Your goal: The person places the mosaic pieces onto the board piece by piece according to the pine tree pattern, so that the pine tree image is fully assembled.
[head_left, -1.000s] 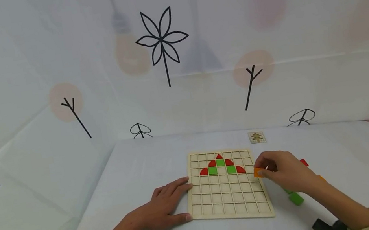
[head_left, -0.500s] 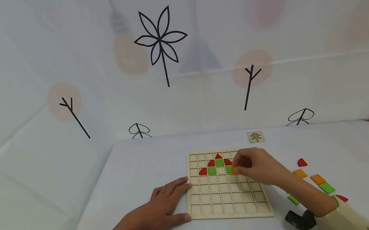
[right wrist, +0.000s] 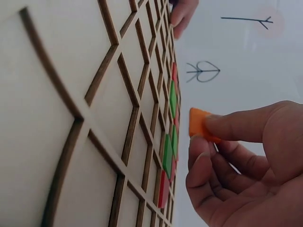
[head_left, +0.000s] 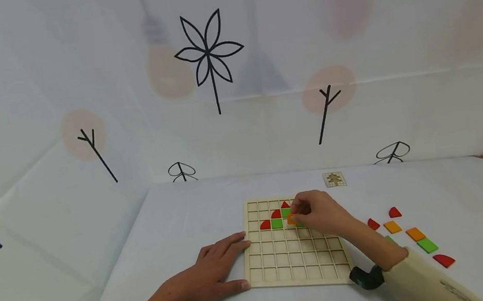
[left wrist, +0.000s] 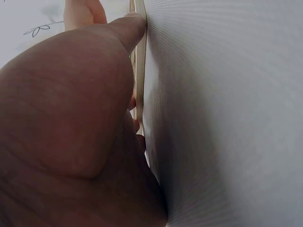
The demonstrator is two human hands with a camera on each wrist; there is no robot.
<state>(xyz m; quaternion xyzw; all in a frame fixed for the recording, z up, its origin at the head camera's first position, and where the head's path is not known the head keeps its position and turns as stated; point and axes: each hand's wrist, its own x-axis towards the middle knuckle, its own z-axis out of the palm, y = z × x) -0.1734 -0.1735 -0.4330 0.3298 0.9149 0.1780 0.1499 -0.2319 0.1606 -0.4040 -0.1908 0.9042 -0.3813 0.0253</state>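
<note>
My right hand (head_left: 323, 212) pinches an orange square tile (right wrist: 198, 123) between thumb and fingers, close over the upper part of a wooden grid board (head_left: 281, 259). In the head view the tile overlaps the cell between two green square tiles (head_left: 277, 223). Red quarter-round tiles (head_left: 265, 225) and a red triangle (head_left: 284, 205) sit in the board's cells around the green ones; my right hand hides those on the right side. My left hand (head_left: 210, 272) lies flat on the table with fingers spread, its fingertips and thumb touching the board's left edge.
Loose tiles lie right of the board: orange squares (head_left: 415, 234), a green square (head_left: 427, 246) and red quarter-rounds (head_left: 444, 260). A small card with a tree pattern (head_left: 334, 179) lies behind the board. White cloth with printed plants (head_left: 267, 131) rises at the back.
My right hand has carried the orange tile leftward from the board's right edge to over the upper middle cells. Loose tiles at right are now uncovered. My left hand has stayed put.
</note>
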